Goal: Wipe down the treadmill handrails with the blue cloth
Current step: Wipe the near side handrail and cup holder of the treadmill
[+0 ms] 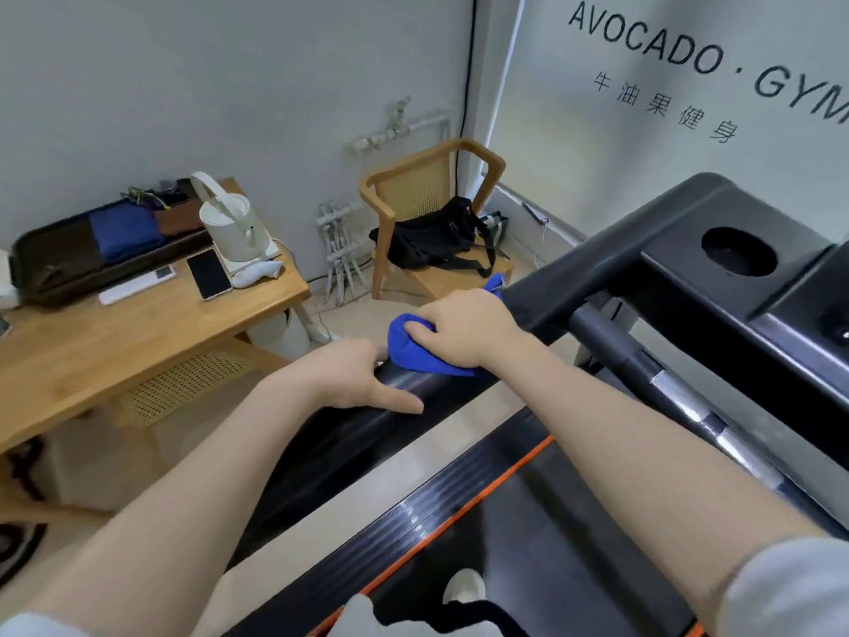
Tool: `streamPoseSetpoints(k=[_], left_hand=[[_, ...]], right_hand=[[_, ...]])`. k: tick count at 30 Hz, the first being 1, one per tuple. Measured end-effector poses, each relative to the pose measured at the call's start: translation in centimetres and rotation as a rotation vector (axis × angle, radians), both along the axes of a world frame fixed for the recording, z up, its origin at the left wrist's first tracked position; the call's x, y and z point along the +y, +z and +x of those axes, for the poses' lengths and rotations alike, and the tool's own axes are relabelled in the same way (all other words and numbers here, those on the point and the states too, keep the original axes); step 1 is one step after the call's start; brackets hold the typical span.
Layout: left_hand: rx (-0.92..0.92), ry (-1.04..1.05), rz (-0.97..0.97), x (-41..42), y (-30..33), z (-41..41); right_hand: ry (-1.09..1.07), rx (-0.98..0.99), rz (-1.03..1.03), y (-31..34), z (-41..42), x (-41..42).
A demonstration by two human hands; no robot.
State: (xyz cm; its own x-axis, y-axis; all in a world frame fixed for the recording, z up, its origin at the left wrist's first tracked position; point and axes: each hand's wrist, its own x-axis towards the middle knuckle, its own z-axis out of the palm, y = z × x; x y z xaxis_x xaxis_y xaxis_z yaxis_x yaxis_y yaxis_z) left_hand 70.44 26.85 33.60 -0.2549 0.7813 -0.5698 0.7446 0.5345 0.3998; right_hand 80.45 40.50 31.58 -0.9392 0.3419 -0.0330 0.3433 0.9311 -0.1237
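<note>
The right hand (464,331) was curled over the bunched blue cloth (413,349), pressing it onto the black left handrail (413,383) of the treadmill, while the left hand (353,377) lay just near of it, fingers wrapped over the same rail and thumb stretched along its side, holding nothing else. Trouble, if it came, would probably come from the cloth being wadded: only a small patch touched the rail, so the underside and far end by the console (716,250) might be skipped. The bracing hand could also leave fresh prints on the wiped stretch, and the right handrail (689,406) with its metal sensor plates looked untouched
</note>
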Motion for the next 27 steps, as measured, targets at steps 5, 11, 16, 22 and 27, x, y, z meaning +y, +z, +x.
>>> streamPoseSetpoints(k=[5,11,16,22,27], left_hand=[[0.004,0.067,-0.031,-0.2,0.0,0.4],[0.067,0.174,-0.021,-0.2,-0.2,0.8],[0.036,0.148,-0.013,-0.2,-0.1,0.7],[0.008,0.093,-0.033,0.1,0.1,0.3],[0.046,0.104,-0.024,0.2,-0.3,0.3]], right_hand=[[-0.143,-0.54,-0.217,1.2,-3.2,3.4],[0.061,-0.198,-0.146,0.0,-2.0,-1.3],[-0.091,-0.449,-0.317,1.5,-2.8,2.9],[-0.147,-0.692,-0.291,2.1,-3.5,5.3],[-0.026,-0.238,-0.158,0.9,-1.8,-0.7]])
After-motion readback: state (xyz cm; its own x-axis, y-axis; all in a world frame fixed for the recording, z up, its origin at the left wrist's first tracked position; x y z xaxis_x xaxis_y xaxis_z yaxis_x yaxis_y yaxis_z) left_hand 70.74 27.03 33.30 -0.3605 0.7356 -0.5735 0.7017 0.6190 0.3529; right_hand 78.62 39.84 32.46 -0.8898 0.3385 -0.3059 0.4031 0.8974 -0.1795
